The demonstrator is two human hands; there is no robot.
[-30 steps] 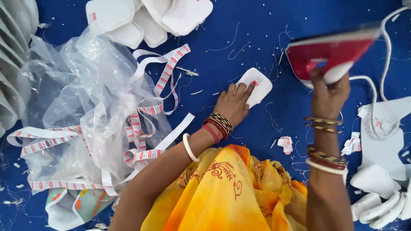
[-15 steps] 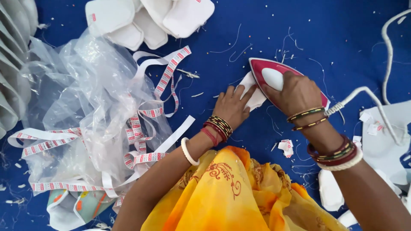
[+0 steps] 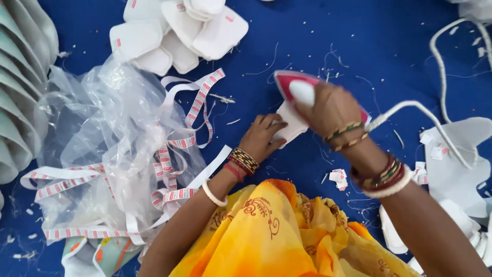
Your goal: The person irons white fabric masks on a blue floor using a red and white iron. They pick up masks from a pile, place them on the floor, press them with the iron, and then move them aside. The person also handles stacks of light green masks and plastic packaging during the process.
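Seen from the head camera, looking straight down at a blue cloth surface strewn with thread ends and paper scraps. Right hand wrapped tight round the handle of a red and white iron, sole down on the far part of a small white fabric piece, white cord trailing off to the right. Left hand flat, fingers spread on the near edge of that same piece, pinning rather than gripping, nothing enclosed in it. By the look of it, pressing of this one piece under way, not finished, iron not lifted off. Up top, a heap of white shaped pieces lying well apart from the iron; on the right, more white pieces beside the arm; which of the two is already pressed cannot be told. To the left, crumpled clear plastic bag tangled with red-printed white label tape, untouched. Yellow-orange garment in the foreground
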